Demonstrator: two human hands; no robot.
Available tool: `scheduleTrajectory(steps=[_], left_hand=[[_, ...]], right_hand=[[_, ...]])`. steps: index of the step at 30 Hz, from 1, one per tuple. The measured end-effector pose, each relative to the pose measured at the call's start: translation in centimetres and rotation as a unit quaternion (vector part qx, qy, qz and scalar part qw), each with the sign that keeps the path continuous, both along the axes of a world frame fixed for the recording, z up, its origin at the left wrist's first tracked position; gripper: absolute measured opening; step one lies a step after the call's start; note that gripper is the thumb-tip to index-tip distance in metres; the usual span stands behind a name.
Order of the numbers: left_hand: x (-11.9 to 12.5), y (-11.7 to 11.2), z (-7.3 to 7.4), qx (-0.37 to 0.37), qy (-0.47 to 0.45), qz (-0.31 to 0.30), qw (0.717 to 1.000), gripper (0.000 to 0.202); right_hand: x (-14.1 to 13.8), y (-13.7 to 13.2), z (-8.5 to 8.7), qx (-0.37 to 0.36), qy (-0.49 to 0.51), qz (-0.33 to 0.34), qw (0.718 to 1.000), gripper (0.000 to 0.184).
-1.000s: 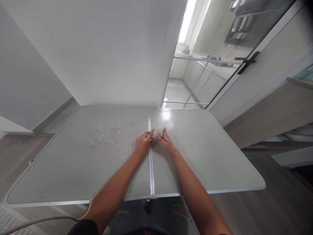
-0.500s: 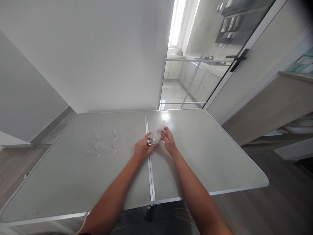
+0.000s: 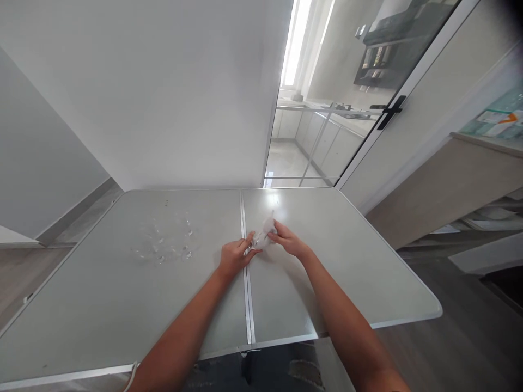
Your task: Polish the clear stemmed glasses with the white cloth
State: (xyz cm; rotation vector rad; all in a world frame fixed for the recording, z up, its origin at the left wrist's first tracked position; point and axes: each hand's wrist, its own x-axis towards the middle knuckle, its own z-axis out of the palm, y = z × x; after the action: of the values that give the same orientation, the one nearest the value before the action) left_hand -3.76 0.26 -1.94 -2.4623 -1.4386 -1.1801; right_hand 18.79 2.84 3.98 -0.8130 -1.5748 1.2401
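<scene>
Near the table's centre seam, my left hand (image 3: pixel 237 253) and my right hand (image 3: pixel 286 238) hold a small clear-and-white bundle (image 3: pixel 261 237), which looks like a thin plastic bag with shiny clear items in it. My left thumb and fingers are closed around its lower left end. On its right side, my right fingertips pinch the white, crumpled part. An upper tip of the bundle sticks up past my right fingers. What lies inside cannot be made out clearly. To the left, several small clear, glinting pieces (image 3: pixel 160 256) lie scattered on the table.
The pale folding table (image 3: pixel 122 305) has a metal edge and a metal centre seam (image 3: pixel 248 305). A white wall (image 3: pixel 183 109) stands behind it. Past the far right edge are a glazed door with a black handle (image 3: pixel 391 112) and a wooden shelf unit (image 3: pixel 441 169).
My right hand has turned somewhat and sits a little lower and to the right on the bundle. Both hands still hold it. The whole view has shifted slightly.
</scene>
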Motion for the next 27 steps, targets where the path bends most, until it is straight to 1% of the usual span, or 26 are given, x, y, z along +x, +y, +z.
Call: scheduleTrajectory(steps=[2,3,5,7,9,11,13,14,16,18,20,22,23,25,26,27], left_hand=[[0.2,-0.1,-0.1,0.013,-0.007,0.0,1.0,0.054],[0.3,-0.1,-0.1,0.02,-0.01,0.009,1.0,0.054],[0.4,-0.1,-0.2,0.03,-0.004,0.029,0.999,0.054],[0.5,-0.1,-0.3,0.032,0.01,0.034,0.999,0.053],[0.5,-0.1,-0.3,0.031,0.015,0.028,0.999,0.052],[0.5,-0.1,-0.2,0.028,0.004,0.016,0.999,0.053],[0.5,-0.1,-0.1,0.023,-0.013,0.009,1.0,0.054],[0.5,-0.1,-0.1,0.023,-0.024,0.008,0.999,0.055],[0.5,-0.1,-0.1,0.027,-0.042,0.01,0.999,0.056],[0.5,0.0,-0.1,0.034,-0.044,0.012,0.998,0.057],[0.6,0.0,-0.3,0.037,-0.025,0.009,0.999,0.055],[0.6,0.0,-0.3,0.039,-0.001,0.006,0.999,0.053],[0.6,0.0,-0.3,0.039,0.006,0.004,0.999,0.053],[0.6,0.0,-0.2,0.038,0.007,-0.003,0.999,0.055],[0.6,0.0,-0.1,0.036,0.002,-0.005,0.999,0.056],[0.6,0.0,0.0,0.033,-0.005,-0.006,0.999,0.056]], right_hand=[[0.3,-0.1,-0.5,-0.02,0.031,-0.005,0.999,0.038],[0.3,-0.2,-0.7,-0.01,0.022,-0.008,1.0,0.038],[0.1,-0.4,-0.8,0.036,-0.026,-0.019,0.999,0.037],[-0.1,-0.6,-0.5,0.074,-0.09,-0.012,0.993,0.033],[-0.3,-0.6,-0.2,0.076,-0.107,-0.011,0.991,0.026],[-0.3,-0.4,-0.1,0.055,-0.083,0.003,0.995,0.025],[-0.2,-0.2,-0.3,0.026,-0.031,0.013,0.999,0.03],[-0.2,-0.1,-0.5,0.013,0.003,0.005,1.0,0.032],[-0.2,-0.1,-0.9,0.002,0.054,-0.035,0.998,0.035],[-0.3,-0.3,-0.9,0.024,0.04,-0.064,0.997,0.034],[-0.5,-0.5,-0.6,0.058,-0.022,-0.053,0.997,0.029],[-0.8,-0.6,-0.2,0.072,-0.063,-0.027,0.995,0.028],[-0.9,-0.5,-0.1,0.066,-0.063,-0.015,0.996,0.029],[-0.9,-0.3,-0.2,0.034,-0.03,0.001,0.999,0.034],[-0.8,-0.2,-0.4,0.014,0.0,-0.005,1.0,0.036],[-0.7,0.0,-0.6,-0.003,0.036,-0.024,0.999,0.038]])
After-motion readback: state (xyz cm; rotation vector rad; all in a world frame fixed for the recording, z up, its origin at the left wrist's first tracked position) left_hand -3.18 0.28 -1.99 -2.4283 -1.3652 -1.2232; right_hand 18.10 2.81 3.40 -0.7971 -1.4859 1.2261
